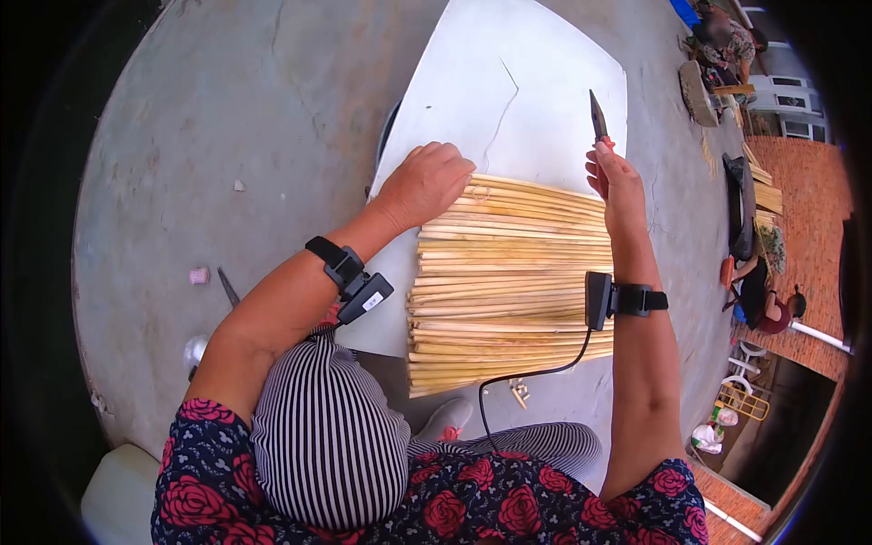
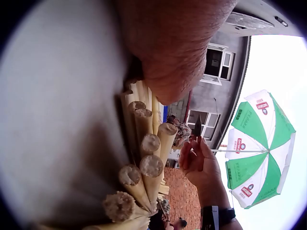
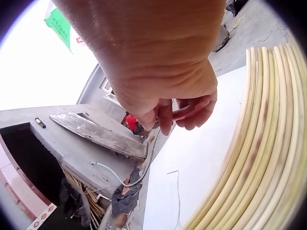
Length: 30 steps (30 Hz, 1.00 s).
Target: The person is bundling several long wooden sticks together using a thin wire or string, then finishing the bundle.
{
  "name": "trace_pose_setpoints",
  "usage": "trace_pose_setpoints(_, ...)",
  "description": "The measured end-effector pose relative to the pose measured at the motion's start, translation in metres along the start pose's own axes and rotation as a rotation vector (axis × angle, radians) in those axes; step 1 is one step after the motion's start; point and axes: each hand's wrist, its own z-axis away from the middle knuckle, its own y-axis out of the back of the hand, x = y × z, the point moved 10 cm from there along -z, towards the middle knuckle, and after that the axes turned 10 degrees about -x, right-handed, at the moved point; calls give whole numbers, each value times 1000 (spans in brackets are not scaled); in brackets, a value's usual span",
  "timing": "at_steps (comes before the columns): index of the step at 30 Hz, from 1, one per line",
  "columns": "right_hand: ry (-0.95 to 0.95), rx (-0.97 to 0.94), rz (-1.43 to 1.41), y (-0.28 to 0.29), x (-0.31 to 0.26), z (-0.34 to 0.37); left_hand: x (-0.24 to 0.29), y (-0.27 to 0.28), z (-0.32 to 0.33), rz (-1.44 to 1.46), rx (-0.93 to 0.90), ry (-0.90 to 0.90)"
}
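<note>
A row of peeled, pale yellow stalks [image 1: 509, 263] lies side by side on a white board [image 1: 554, 64]. My left hand [image 1: 427, 184] is at the row's far left corner, curled fingers gripping the end of the outermost stalk; its fingertips are hidden. Cut round stalk ends [image 2: 151, 165] show below that hand in the left wrist view. My right hand [image 1: 619, 186] holds needle-nose pliers [image 1: 597, 118] with a red handle, raised near the board's right edge, tip pointing away from me. A thin bent wire [image 1: 502, 118] runs over the board from the stalks' far edge.
Short stalk offcuts [image 1: 519, 393] lie by my foot. A pink piece [image 1: 199, 275] and a dark tool [image 1: 228, 286] are on the concrete at left. Other people [image 1: 727, 45] sit at the far right, near a brick wall [image 1: 804, 227] and more stalks [image 1: 763, 186].
</note>
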Motion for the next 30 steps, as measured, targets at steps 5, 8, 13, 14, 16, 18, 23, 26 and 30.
trace_pose_setpoints(5,109,445,-236,124,36,112,1,-3,1,-16,6,10)
trace_pose_setpoints(8,-35,850,-339,227,137,193,0,-1,0,-13,11,4)
trace_pose_setpoints(13,-843,1109,-740,226,336,348,-1,-3,-1,-16,16,9)
trace_pose_setpoints(14,-999,1036,-788,210,381,367,-2,-4,-1,-12,12,13)
trace_pose_setpoints(16,-1194,951,-833,154,428,396,0,-4,0,-13,20,-5)
trace_pose_setpoints(18,-1319,906,-854,90,449,406,-2,-3,0,-25,23,-11)
trace_pose_setpoints(23,-1158,628,-629,73,561,414,-5,-2,-2,-27,24,-22)
trace_pose_setpoints(26,-852,1050,-583,152,534,402,-6,-2,-2,-31,12,-3)
trace_pose_setpoints(30,-195,1016,5,210,255,297,-5,2,-2,-18,36,-7)
